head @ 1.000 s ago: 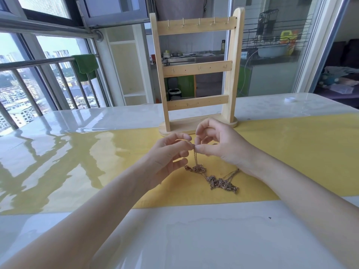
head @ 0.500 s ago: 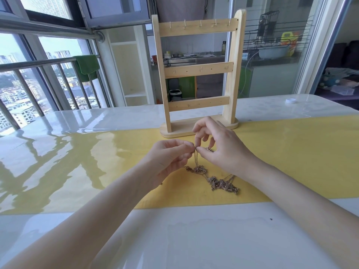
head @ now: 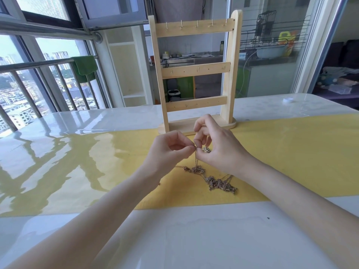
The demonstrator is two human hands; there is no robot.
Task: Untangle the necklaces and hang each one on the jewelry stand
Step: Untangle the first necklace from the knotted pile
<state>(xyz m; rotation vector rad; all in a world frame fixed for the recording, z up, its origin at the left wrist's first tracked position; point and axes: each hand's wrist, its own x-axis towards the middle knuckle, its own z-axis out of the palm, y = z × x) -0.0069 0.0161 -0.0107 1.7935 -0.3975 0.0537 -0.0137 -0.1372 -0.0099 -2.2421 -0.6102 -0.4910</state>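
1. Necklaces [head: 211,178] lay tangled on the yellow mat [head: 291,152], one strand rising straight up to a pinch shared by both hands.
2. Left hand [head: 171,152] and right hand [head: 219,150] each nipped the chain fingertip to fingertip, equally near.
3. Clump trailed down-right, toward the right wrist.
4. One jewelry stand [head: 196,74], three bars, stood just behind, bare; necklace count unclear.

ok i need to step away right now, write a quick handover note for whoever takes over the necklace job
Left hand and right hand: both pinch the raised end of a chain, just above the yellow mat.
Necklaces: one tangled clump, mostly lying on the mat in front of the hands.
Jewelry stand: upright behind the hands, no necklace on its hooks.
Done: nothing hung.
Left: separate every chain, then hang each one.
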